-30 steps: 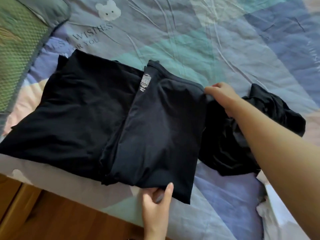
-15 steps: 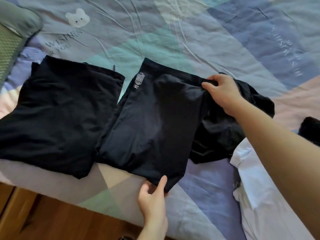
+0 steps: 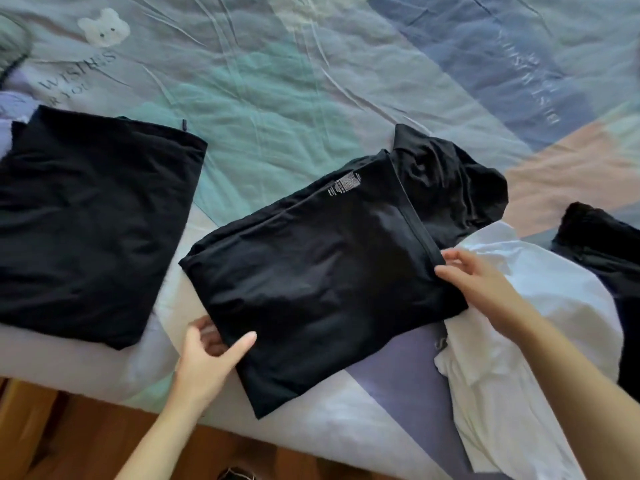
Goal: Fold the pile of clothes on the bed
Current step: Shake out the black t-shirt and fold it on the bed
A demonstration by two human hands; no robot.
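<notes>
1. Your left hand [image 3: 207, 358] is pinching the folded black garment's [image 3: 322, 282] near-left edge, thumb on top.
2. Your right hand [image 3: 474, 275] is gripping its right hem corner.
3. It is lying on the bedspread [image 3: 294, 81] between a folded black piece [image 3: 86, 220] and a white shirt [image 3: 519, 341].

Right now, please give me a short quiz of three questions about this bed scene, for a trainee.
1. True or false: the left hand holds the near corner of the black garment with the label.
2. Which colour is the unfolded garment under the right forearm? A) white B) red C) green
3. Fill in: the folded black garment lies to the ____ of the labelled one.

Key: 1 true; 2 A; 3 left. The right hand pinches the labelled garment's hem.
</notes>
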